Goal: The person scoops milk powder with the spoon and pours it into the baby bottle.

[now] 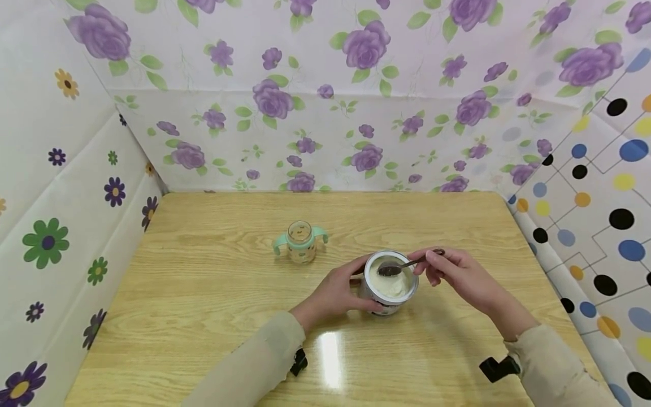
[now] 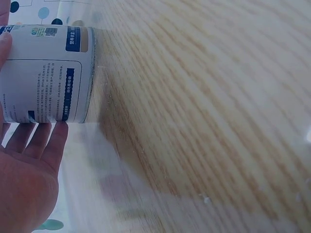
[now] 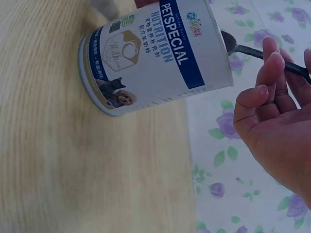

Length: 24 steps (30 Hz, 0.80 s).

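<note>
An opened can of goat milk powder (image 1: 390, 309), labelled "PETSPECIAL NUTRITION", stands on the table. Pale powder (image 1: 396, 287) shows inside its rim. My left hand (image 1: 333, 295) grips the can from the left, thumb on the near side; the left wrist view shows its fingers (image 2: 54, 141) against the label. Between thumb and fingers my right hand (image 1: 465, 278) pinches the handle of a dark metal spoon (image 1: 390, 269). The spoon's bowl is over the can's opening; whether it touches the powder I cannot tell. In the right wrist view, the can (image 3: 150, 73) hides part of the spoon's bowl.
A clear baby bottle (image 1: 301, 252) with mint-green handles stands to the left of the can, farther back, without a lid. Flowered sheeting (image 1: 315, 113) rises behind the wooden table (image 1: 203, 316), and patterned sheets close in both sides.
</note>
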Each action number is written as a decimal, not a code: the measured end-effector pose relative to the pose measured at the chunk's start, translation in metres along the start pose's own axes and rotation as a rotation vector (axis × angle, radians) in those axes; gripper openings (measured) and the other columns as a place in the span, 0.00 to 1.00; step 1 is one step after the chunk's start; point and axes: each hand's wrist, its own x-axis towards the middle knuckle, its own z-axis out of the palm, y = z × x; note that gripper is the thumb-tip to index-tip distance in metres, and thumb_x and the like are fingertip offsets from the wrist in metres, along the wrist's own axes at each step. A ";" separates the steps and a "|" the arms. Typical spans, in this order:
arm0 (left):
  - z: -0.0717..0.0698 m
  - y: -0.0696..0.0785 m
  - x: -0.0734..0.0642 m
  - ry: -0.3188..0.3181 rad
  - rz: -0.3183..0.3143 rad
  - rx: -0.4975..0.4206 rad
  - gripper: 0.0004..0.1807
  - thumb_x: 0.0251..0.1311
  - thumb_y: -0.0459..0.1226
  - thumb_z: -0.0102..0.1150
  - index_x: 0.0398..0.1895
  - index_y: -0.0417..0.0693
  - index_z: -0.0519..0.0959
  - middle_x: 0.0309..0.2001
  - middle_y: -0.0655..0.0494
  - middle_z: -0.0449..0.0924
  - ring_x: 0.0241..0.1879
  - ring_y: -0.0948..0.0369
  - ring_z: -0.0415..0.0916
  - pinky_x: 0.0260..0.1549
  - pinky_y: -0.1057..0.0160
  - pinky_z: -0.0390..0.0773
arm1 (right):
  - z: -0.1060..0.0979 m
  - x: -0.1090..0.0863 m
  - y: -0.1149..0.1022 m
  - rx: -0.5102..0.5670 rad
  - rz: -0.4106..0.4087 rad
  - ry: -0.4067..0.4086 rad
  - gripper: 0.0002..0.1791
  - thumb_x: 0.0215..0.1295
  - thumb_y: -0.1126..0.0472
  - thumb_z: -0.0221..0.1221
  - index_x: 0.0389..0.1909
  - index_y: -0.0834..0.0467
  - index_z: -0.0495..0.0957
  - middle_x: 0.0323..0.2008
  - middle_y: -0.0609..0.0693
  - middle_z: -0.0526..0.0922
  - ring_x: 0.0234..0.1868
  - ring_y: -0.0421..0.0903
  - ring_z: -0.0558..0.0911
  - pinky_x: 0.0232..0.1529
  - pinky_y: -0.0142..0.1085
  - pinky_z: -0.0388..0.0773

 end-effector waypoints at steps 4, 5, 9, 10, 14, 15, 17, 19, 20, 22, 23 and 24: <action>0.000 0.001 0.000 0.006 -0.006 0.010 0.57 0.48 0.43 0.89 0.81 0.73 0.65 0.73 0.73 0.73 0.72 0.65 0.70 0.71 0.54 0.75 | -0.004 0.001 -0.006 -0.137 -0.032 0.007 0.20 0.89 0.62 0.45 0.62 0.68 0.82 0.44 0.54 0.89 0.35 0.50 0.79 0.39 0.39 0.79; 0.000 0.001 0.000 0.007 -0.009 0.010 0.57 0.48 0.43 0.89 0.81 0.74 0.65 0.73 0.73 0.73 0.72 0.65 0.70 0.71 0.54 0.75 | -0.005 0.002 -0.007 -0.164 -0.038 -0.001 0.19 0.89 0.62 0.45 0.62 0.67 0.82 0.44 0.54 0.89 0.34 0.50 0.80 0.39 0.39 0.78; 0.000 0.001 0.000 0.002 -0.016 -0.005 0.57 0.49 0.43 0.88 0.81 0.73 0.65 0.73 0.72 0.73 0.72 0.65 0.70 0.70 0.54 0.75 | -0.009 0.002 -0.009 -0.268 -0.041 -0.030 0.17 0.87 0.64 0.49 0.61 0.63 0.84 0.44 0.52 0.91 0.33 0.48 0.81 0.38 0.38 0.79; 0.000 0.001 0.000 -0.001 -0.016 -0.009 0.57 0.49 0.43 0.88 0.81 0.73 0.65 0.73 0.72 0.73 0.72 0.65 0.70 0.70 0.54 0.75 | -0.009 0.001 -0.008 -0.292 -0.035 -0.035 0.17 0.87 0.64 0.49 0.60 0.62 0.85 0.43 0.51 0.91 0.33 0.48 0.81 0.38 0.37 0.79; 0.001 0.000 0.000 -0.007 -0.015 -0.023 0.57 0.49 0.43 0.88 0.81 0.72 0.65 0.73 0.72 0.73 0.72 0.65 0.70 0.70 0.54 0.75 | -0.007 -0.004 -0.006 -0.318 -0.018 -0.045 0.16 0.87 0.63 0.50 0.59 0.60 0.86 0.42 0.53 0.91 0.33 0.47 0.82 0.37 0.37 0.80; 0.001 0.000 0.000 -0.008 -0.015 -0.025 0.57 0.49 0.43 0.88 0.82 0.72 0.65 0.73 0.72 0.73 0.72 0.65 0.70 0.70 0.54 0.75 | -0.006 -0.005 -0.005 -0.309 -0.017 -0.047 0.17 0.87 0.63 0.50 0.59 0.61 0.86 0.42 0.53 0.91 0.33 0.47 0.82 0.37 0.37 0.81; 0.001 -0.001 0.000 -0.008 -0.017 -0.029 0.57 0.49 0.43 0.89 0.82 0.72 0.65 0.73 0.72 0.73 0.72 0.65 0.70 0.70 0.53 0.75 | -0.004 -0.007 -0.003 -0.275 -0.021 -0.047 0.17 0.87 0.64 0.48 0.59 0.62 0.86 0.42 0.55 0.91 0.34 0.47 0.83 0.37 0.37 0.82; 0.001 -0.001 0.000 -0.007 -0.018 -0.031 0.57 0.48 0.44 0.89 0.82 0.72 0.65 0.72 0.72 0.73 0.72 0.65 0.70 0.70 0.53 0.75 | -0.001 -0.009 0.000 -0.239 -0.011 -0.034 0.18 0.88 0.64 0.47 0.59 0.63 0.86 0.42 0.55 0.92 0.33 0.48 0.83 0.36 0.37 0.82; 0.000 -0.002 0.000 -0.007 -0.017 -0.031 0.57 0.49 0.44 0.89 0.82 0.72 0.65 0.72 0.72 0.73 0.72 0.65 0.70 0.70 0.53 0.75 | 0.000 -0.010 0.002 -0.219 -0.003 -0.025 0.19 0.88 0.64 0.47 0.58 0.64 0.86 0.41 0.55 0.92 0.33 0.48 0.83 0.36 0.37 0.82; 0.000 -0.002 0.001 -0.005 -0.013 -0.029 0.57 0.49 0.44 0.89 0.82 0.72 0.65 0.72 0.72 0.74 0.71 0.65 0.71 0.69 0.53 0.76 | 0.003 -0.011 0.005 -0.175 0.019 -0.006 0.20 0.88 0.62 0.46 0.59 0.67 0.85 0.41 0.55 0.92 0.31 0.49 0.83 0.35 0.37 0.81; 0.000 -0.002 0.001 -0.006 -0.011 -0.027 0.57 0.49 0.44 0.88 0.82 0.72 0.65 0.72 0.72 0.74 0.71 0.65 0.71 0.69 0.53 0.76 | 0.005 -0.012 0.006 -0.148 0.030 0.002 0.20 0.89 0.61 0.46 0.59 0.68 0.84 0.41 0.56 0.92 0.31 0.49 0.82 0.35 0.37 0.80; 0.000 -0.002 0.001 -0.006 -0.008 -0.026 0.57 0.49 0.44 0.88 0.82 0.71 0.65 0.72 0.72 0.74 0.71 0.65 0.71 0.69 0.53 0.76 | 0.006 -0.012 0.008 -0.123 0.044 0.011 0.21 0.89 0.60 0.45 0.60 0.69 0.83 0.41 0.56 0.92 0.30 0.50 0.81 0.35 0.37 0.79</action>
